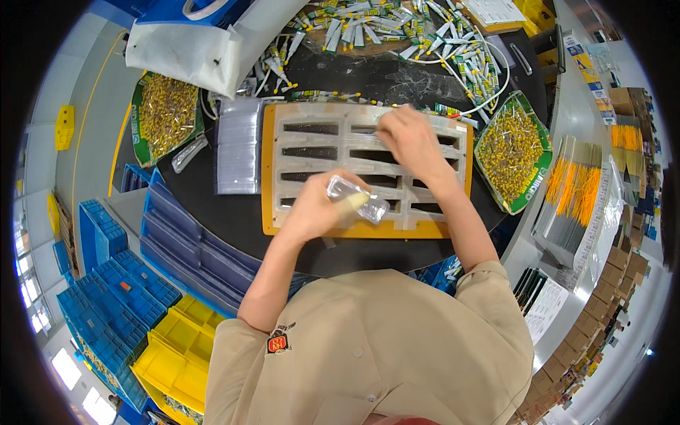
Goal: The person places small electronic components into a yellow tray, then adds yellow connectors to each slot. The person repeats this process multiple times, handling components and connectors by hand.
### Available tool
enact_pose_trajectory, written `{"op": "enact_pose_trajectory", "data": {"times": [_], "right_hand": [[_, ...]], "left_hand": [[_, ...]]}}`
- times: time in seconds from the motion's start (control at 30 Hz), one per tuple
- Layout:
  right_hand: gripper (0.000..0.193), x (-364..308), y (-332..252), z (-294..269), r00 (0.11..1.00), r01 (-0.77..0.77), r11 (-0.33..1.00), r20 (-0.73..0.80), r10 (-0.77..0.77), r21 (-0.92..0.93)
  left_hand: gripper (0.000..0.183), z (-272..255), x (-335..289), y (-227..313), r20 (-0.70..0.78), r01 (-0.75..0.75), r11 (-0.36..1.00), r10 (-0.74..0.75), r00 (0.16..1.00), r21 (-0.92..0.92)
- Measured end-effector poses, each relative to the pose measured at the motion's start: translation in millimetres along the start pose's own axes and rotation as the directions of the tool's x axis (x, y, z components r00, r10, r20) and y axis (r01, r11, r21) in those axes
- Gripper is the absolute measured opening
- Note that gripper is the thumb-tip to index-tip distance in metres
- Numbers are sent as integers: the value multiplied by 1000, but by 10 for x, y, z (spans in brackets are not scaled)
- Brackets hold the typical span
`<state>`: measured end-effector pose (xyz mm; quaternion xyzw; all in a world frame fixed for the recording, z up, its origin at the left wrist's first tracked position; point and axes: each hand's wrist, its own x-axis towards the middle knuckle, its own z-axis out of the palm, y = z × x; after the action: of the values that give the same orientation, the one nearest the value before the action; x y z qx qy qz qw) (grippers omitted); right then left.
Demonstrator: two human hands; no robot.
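Observation:
My left hand [316, 207] grips a clear plastic blister shell [375, 211] just above the near part of a slotted tray in an orange frame [268, 177]. A pale yellow covering, perhaps on a fingertip, shows against the shell. Over the tray's far right part is my right hand [412, 144], its fingers drawn together and pointing down; whatever lies between them is hidden. The tray has rows of dark, tapered slots with whitish edges. Just left of it stands a stack of clear plastic blister shells [239, 145].
Small white-and-green tubes with yellow caps [361, 32] are heaped along the table's far side. Green-edged boxes of tiny yellow-tipped pieces stand at left [166, 110] and right [515, 159]. A white cable [504, 78] curves among the tubes. Blue bins [117, 283] and yellow bins [180, 343] sit lower left.

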<state>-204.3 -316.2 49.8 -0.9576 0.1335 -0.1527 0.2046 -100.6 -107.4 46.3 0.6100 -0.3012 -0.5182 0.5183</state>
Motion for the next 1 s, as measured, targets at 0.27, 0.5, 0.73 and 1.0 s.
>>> {"op": "enact_pose_trajectory", "data": {"times": [0.27, 0.5, 0.73, 1.0], "right_hand": [[14, -391, -14, 31, 984, -48, 873, 171, -41, 485], [22, -555, -130, -41, 995, 23, 972, -101, 0, 233], [18, -777, -322, -17, 999, -5, 988, -39, -2, -156], [22, -1081, -425, -32, 982, -14, 978, 186, -25, 207]], "left_hand": [[29, 55, 157, -78, -193, 123, 992, -127, 973, -35], [25, 246, -95, -144, -195, 97, 992, -111, 975, -80], [22, 333, -358, -260, 31, 1, 998, -3, 1000, 69], [33, 417, -488, -292, 29, 214, 967, -212, 977, -136]]}}
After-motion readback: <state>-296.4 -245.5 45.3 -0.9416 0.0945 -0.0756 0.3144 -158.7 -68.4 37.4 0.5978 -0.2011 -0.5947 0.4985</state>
